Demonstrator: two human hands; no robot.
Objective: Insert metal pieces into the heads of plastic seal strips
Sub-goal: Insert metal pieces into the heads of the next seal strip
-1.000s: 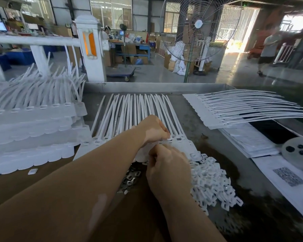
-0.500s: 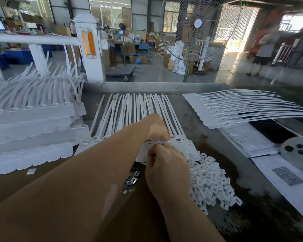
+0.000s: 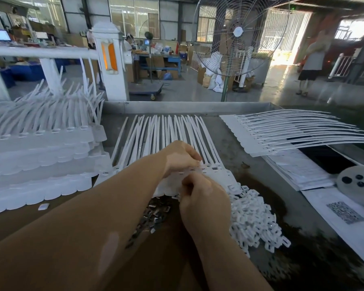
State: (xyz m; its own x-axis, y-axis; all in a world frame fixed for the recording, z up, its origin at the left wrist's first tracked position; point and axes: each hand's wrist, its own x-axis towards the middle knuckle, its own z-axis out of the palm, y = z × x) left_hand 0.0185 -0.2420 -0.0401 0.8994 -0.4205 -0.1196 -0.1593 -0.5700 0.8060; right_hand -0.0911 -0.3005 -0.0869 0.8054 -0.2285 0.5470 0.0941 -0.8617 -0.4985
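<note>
Item: row of white plastic seal strips (image 3: 172,135) on grey metal table (image 3: 250,164). My left hand (image 3: 180,155) curls onto its heads; my right hand (image 3: 204,203) pinches there, contents hidden. Small dark metal pieces (image 3: 153,213) lie beneath.

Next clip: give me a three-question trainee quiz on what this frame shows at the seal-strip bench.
1. True or false: the right hand works at the heads of the connected row of white plastic seal strips.
2. Which lies right of the right hand: A) pile of small white plastic clips, B) pile of small dark metal pieces?
3. Fill in: the left hand rests on the ____ of that row.

Key: 1 true; 2 A; 3 heads.
</note>
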